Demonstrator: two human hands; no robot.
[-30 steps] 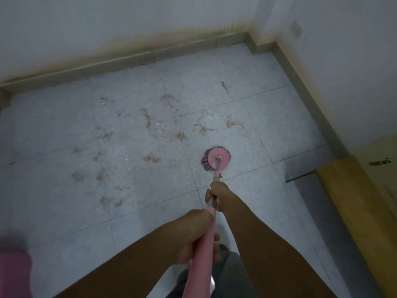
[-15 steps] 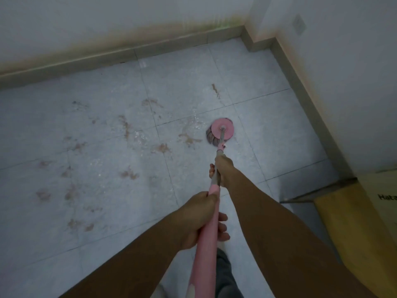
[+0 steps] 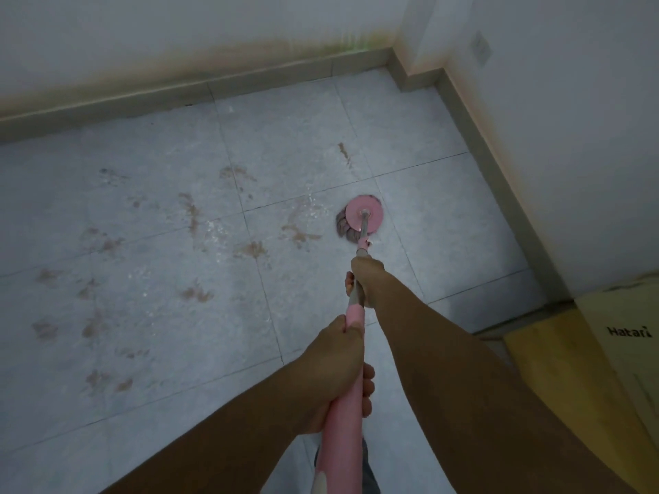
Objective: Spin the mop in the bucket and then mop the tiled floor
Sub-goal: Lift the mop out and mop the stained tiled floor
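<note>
Head view: the left hand [image 3: 338, 372] has its fingers curled tight round the pink mop handle [image 3: 343, 440], and farther down the shaft the right hand [image 3: 363, 279] wraps its fingers round the grey section. Just beyond the right fingers the mop head [image 3: 356, 212] rests on the tiled floor [image 3: 142, 251], with brown stains [image 3: 249, 249] to their left.
</note>
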